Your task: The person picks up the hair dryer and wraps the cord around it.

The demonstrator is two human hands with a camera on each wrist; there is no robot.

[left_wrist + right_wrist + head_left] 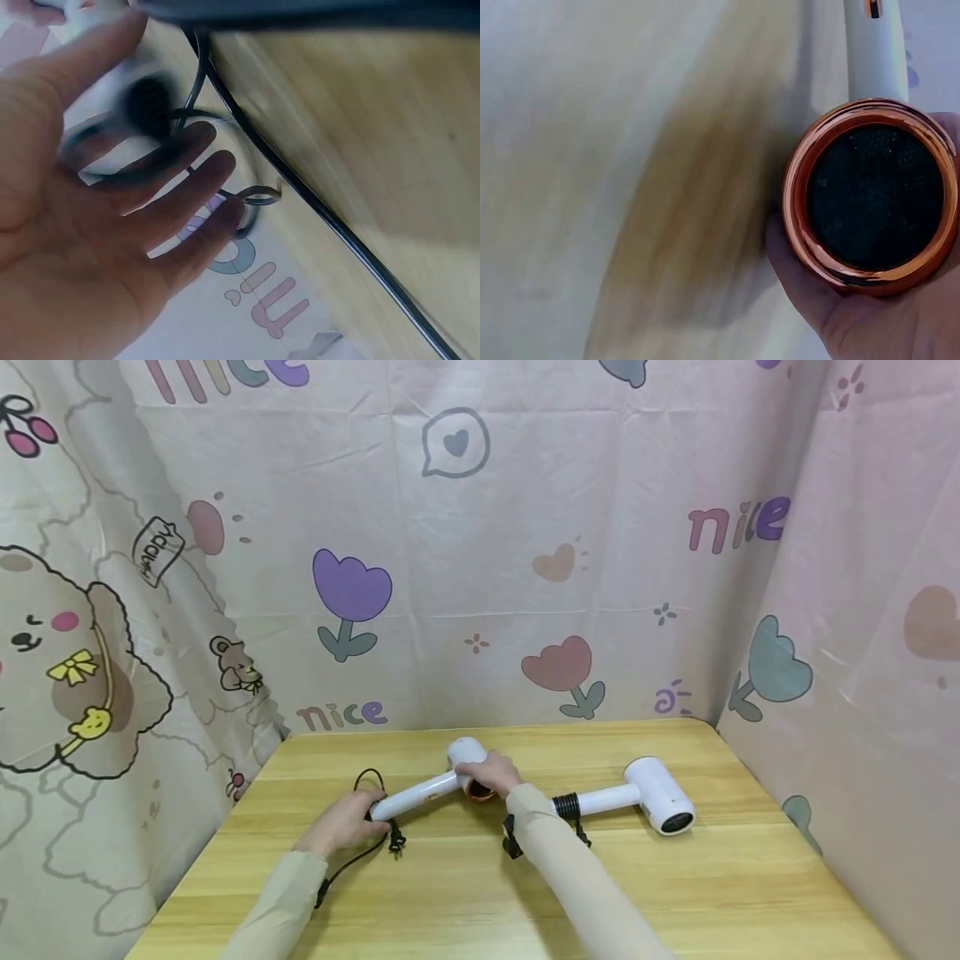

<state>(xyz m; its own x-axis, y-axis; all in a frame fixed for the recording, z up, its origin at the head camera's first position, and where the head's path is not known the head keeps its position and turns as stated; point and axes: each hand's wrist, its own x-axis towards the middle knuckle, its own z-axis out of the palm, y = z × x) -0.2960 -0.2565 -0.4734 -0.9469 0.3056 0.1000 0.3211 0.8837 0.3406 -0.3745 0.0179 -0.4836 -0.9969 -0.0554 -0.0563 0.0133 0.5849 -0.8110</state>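
A white hair dryer (416, 797) with a copper-coloured rim lies across the middle of the table in the head view, its handle pointing left. My right hand (491, 772) grips its head. In the right wrist view, fingers and thumb curve round the barrel beside the copper rim (796, 176) and dark grille. At the handle's end is my left hand (347, 822), fingers extended and loosely spread. A black cord (300, 187) loops by those fingers in the left wrist view, where the handle end is blurred. Its plug (397, 842) hangs near the left fingertips.
A second white hair dryer (660, 793) lies to the right, with black cord (566, 807) wound round its handle end. Its plug (512, 839) is partly behind my right sleeve. A patterned curtain (450, 568) hangs behind and beside the wooden table (750, 877).
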